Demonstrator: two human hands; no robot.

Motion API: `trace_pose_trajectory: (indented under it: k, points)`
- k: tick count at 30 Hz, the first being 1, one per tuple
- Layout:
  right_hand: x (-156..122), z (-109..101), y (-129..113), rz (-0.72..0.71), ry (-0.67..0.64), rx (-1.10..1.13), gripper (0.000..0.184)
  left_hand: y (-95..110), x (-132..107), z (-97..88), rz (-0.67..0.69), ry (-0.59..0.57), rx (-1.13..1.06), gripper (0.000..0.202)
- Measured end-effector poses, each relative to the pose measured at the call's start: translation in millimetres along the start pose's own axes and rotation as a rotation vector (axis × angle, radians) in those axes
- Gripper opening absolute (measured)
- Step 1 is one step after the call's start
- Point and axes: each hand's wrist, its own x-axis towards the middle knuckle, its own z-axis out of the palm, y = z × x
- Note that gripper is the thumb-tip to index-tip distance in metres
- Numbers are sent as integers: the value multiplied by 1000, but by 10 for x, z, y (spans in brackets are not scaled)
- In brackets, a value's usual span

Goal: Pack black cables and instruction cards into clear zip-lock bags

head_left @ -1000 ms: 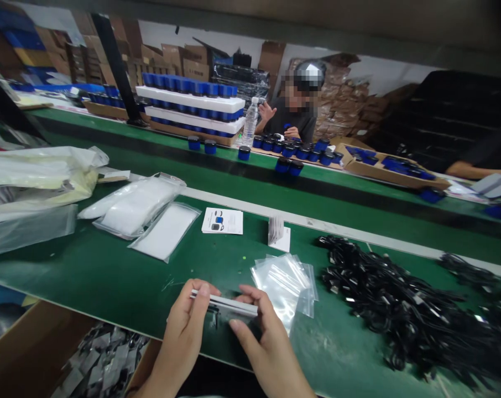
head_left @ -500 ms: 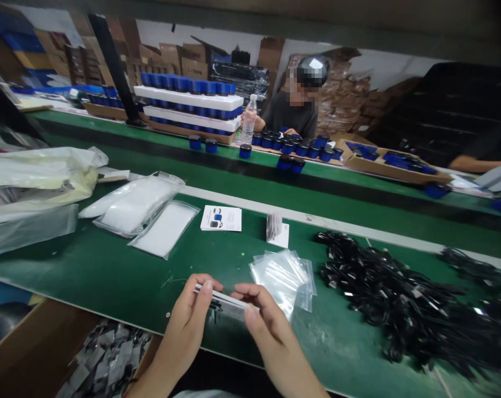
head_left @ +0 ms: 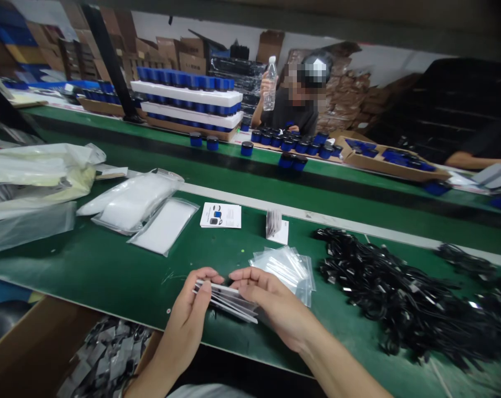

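Note:
My left hand and my right hand hold a thin fanned bundle of clear plastic bags just above the green workbench. Their edges splay out between my fingers. To the right of my right hand lies a loose stack of clear zip bags, nearly touching it. A large heap of black cables lies further right. Printed instruction cards and a small card stack lie ahead of my hands.
White-filled plastic pouches and crumpled bags lie at the left. Below the bench edge, a cardboard box holds black packets. Beyond a conveyor, a co-worker lifts a water bottle behind blue-capped jars.
The bundle in my hands has spread into a wider fan, and my right hand has moved over it. The co-worker has raised the water bottle from the belt.

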Motion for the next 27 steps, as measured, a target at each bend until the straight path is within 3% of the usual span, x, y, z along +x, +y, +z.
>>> trace_pose_trajectory:
  k: [5, 9, 11, 14, 16, 20, 27]
  points:
    - [64, -27, 52, -138, 114, -313, 19, -42, 0, 28, 33, 50, -45, 36]
    - [-29, -88, 63, -432, 245, -619, 23, -38, -5, 29, 116, 90, 23, 33]
    - [-137, -114, 93, -500, 231, -650, 36, -21, -10, 22, 149, 107, 86, 29]
    - [-270, -111, 228, -382, 125, -624, 65, -2, -14, 24, 146, 103, 138, 27]
    - [-294, -70, 365, -346, 150, -604, 55, -8, -15, 40, 130, 115, 75, 28]
    - [-248, 70, 605, -444, 251, -505, 20, -57, -37, 79, 103, 142, -51, 32]
    - [-251, 240, 790, -540, 366, -387, 19, -76, -182, 55, 110, 138, 24, 26]
